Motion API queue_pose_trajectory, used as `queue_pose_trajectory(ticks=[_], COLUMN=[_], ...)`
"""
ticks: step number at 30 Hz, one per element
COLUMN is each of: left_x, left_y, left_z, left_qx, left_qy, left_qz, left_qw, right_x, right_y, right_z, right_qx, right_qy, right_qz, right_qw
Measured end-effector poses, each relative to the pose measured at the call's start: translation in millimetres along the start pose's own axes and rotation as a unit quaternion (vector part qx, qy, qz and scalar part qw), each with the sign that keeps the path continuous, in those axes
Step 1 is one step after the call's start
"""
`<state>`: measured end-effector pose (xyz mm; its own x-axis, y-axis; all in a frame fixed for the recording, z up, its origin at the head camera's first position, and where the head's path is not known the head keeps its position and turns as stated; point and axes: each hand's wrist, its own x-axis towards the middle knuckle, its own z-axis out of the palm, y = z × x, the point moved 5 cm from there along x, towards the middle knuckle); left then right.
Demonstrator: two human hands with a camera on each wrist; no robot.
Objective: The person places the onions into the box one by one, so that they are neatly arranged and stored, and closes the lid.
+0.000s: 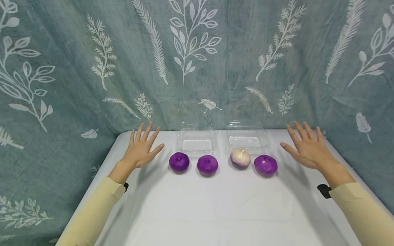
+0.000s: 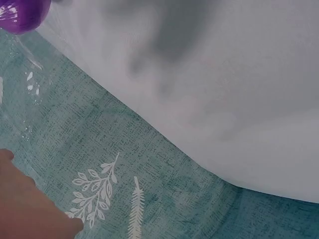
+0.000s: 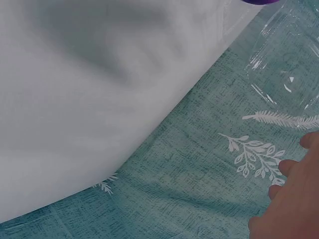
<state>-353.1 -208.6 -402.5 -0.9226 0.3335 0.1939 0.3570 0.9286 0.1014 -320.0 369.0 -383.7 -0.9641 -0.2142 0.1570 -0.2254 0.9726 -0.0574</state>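
My left hand [image 1: 140, 150], fingers spread and straight, holds nothing at the table's left side. Opposite it, my right hand [image 1: 311, 150] is also spread and holds nothing. Between them stand several round, glossy vegetables that look like red onions. A dark purple onion [image 1: 179, 162] is nearest the left hand, with another purple onion [image 1: 207, 165] beside it. Further right sit a cream-and-purple onion [image 1: 240, 158] and a purple onion [image 1: 265, 164], the latter nearest the right hand. Behind each pair is a clear plastic box, one left [image 1: 197, 153] and one right [image 1: 247, 149], lids raised.
A white-covered table [image 1: 212, 212] lies under everything, with rounded back corners. Close behind its back edge hangs a green-blue curtain [image 1: 234, 65] with white leaf prints, which also runs along both sides. Both hands cast shadows on the tabletop.
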Motion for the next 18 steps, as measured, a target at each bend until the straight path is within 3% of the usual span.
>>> queue_pose_trajectory(ticks=[8, 18], left_x=[0.6, 1.1], left_y=[1.5, 9.8], left_z=[-0.6, -4.1], left_qx=[-0.009, -0.112], left_qy=[-0.002, 0.023], left_qz=[-0.002, 0.007], left_qw=[1.0000, 0.9934], right_x=[-2.8, -8.5], right_y=[-8.1, -22.0], right_z=[-3.5, -10.4], right_qx=[-0.002, 0.013], right_qy=[0.001, 0.021], right_qz=[-0.010, -0.033], right_qw=[1.0000, 0.9991])
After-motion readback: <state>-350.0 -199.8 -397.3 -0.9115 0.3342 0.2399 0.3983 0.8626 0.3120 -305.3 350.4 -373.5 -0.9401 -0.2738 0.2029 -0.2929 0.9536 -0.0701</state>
